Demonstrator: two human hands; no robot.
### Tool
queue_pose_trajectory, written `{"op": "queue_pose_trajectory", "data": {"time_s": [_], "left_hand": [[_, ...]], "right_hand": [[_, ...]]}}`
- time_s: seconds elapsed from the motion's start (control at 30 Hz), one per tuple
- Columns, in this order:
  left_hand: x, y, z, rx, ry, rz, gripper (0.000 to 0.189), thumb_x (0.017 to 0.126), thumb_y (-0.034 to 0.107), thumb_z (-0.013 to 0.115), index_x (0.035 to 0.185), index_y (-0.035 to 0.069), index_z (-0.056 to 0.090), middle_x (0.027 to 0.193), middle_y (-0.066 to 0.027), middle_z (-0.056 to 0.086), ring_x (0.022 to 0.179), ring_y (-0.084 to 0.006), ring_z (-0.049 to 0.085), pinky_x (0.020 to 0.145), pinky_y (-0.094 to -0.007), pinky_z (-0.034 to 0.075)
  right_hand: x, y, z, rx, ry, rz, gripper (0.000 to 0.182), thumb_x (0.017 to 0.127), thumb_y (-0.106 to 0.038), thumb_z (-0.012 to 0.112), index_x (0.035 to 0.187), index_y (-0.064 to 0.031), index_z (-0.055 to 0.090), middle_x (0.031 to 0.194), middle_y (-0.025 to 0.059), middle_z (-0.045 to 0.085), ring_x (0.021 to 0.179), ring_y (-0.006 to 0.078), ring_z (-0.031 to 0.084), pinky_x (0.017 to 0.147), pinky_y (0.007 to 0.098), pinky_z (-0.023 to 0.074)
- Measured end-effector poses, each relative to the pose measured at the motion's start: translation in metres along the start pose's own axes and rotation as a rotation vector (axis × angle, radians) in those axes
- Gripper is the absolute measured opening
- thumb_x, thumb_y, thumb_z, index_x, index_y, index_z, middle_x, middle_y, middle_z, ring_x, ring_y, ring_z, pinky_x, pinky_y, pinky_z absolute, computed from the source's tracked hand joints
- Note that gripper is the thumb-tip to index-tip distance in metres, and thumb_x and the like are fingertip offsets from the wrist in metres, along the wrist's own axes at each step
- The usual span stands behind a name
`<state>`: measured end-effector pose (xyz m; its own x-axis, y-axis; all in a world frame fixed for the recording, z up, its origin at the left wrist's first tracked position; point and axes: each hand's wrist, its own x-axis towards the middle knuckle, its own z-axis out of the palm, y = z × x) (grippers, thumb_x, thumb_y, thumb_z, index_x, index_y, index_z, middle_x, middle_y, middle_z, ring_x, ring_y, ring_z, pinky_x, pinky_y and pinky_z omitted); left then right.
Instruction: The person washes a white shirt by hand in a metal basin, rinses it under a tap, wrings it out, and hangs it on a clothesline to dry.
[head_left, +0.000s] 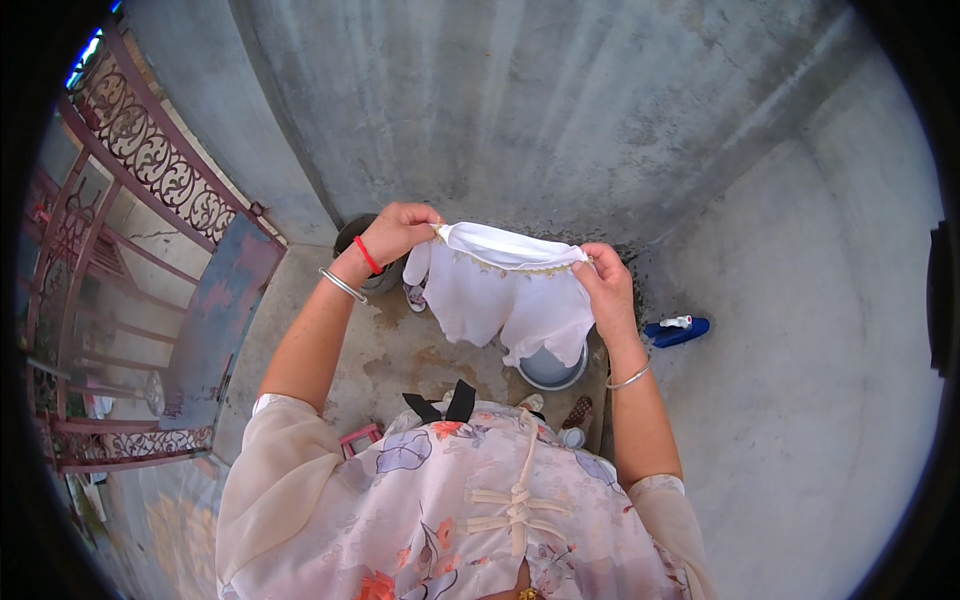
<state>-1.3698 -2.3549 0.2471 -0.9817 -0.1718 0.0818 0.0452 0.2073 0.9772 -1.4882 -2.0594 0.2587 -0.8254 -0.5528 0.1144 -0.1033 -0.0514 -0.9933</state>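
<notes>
A white cloth garment (480, 292) with a gold-coloured trimmed edge hangs stretched between my two hands. Its upper left corner is pinched in my left hand (401, 232), which has a red band and a silver bangle at the wrist. At the upper right corner, my right hand (606, 281) grips the edge between thumb and fingers; a silver bangle sits on that wrist too. The garment's top opening gapes a little, and its lower part falls in loose folds. Below its right side is a grey basin (556, 369), partly hidden by the cloth.
A dark bucket (382, 281) stands by the wall behind my left hand, with a patterned shoe (415, 298) beside it. On the right, a blue object (679, 331) with a white top lies on concrete. A red stool (361, 439) is near my body; a metal gate (202, 300) stands left.
</notes>
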Motion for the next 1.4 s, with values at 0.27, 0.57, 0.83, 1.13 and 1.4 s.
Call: {"op": "queue_pose_trajectory", "data": {"time_s": [0.27, 0.57, 0.83, 1.13, 1.4], "left_hand": [[0.0, 0.008, 0.004, -0.268, -0.167, -0.185, 0.017, 0.075, 0.008, 0.046, 0.085, 0.001, 0.058, 0.078, 0.0013, 0.056, 0.073, -0.0075, 0.049, 0.066, -0.0219, 0.038], [-0.003, 0.017, 0.019, 0.434, -0.307, -0.051, 0.035, 0.079, 0.026, 0.062, 0.102, 0.0, 0.059, 0.091, -0.0048, 0.06, 0.086, -0.0121, 0.053, 0.077, -0.0282, 0.042], [0.0, 0.076, -0.004, 0.047, 0.129, -0.017, 0.03, 0.082, 0.032, 0.063, 0.087, 0.002, 0.065, 0.072, 0.0025, 0.06, 0.066, -0.0057, 0.053, 0.061, -0.0231, 0.044], [0.014, 0.047, -0.014, -0.032, 0.376, 0.076, 0.027, 0.083, 0.027, 0.062, 0.089, 0.0, 0.064, 0.077, 0.0033, 0.058, 0.072, -0.005, 0.048, 0.064, -0.0214, 0.041], [0.019, 0.035, -0.01, -0.46, 0.537, 0.116, 0.021, 0.086, 0.021, 0.057, 0.089, 0.001, 0.06, 0.08, -0.0007, 0.06, 0.074, -0.0089, 0.055, 0.067, -0.0234, 0.043]], "right_hand": [[-0.006, -0.017, 0.004, 0.163, -0.037, 0.018, 0.017, 0.078, 0.001, 0.049, 0.094, -0.001, 0.055, 0.085, 0.0017, 0.058, 0.074, 0.0057, 0.051, 0.068, 0.0187, 0.0407], [-0.006, -0.01, -0.004, 0.041, -0.028, 0.04, 0.017, 0.078, 0.001, 0.056, 0.095, -0.0013, 0.055, 0.083, 0.0016, 0.059, 0.074, 0.0055, 0.051, 0.067, 0.0188, 0.0411], [-0.031, -0.081, -0.006, -0.153, -0.313, -0.001, 0.04, 0.072, -0.002, 0.065, 0.11, -0.0048, 0.054, 0.082, 0.0027, 0.061, 0.073, 0.0061, 0.053, 0.065, 0.0204, 0.0433], [-0.016, -0.034, -0.03, -0.796, -0.325, 0.007, 0.019, 0.072, -0.014, 0.062, 0.087, -0.003, 0.061, 0.075, 0.008, 0.056, 0.068, 0.0182, 0.055, 0.064, 0.029, 0.0431], [-0.013, 0.008, -0.056, -0.523, -0.202, 0.154, 0.01, 0.078, 0.002, 0.051, 0.086, -0.0035, 0.056, 0.079, -0.0009, 0.056, 0.076, 0.0079, 0.053, 0.069, 0.0214, 0.043]]}}
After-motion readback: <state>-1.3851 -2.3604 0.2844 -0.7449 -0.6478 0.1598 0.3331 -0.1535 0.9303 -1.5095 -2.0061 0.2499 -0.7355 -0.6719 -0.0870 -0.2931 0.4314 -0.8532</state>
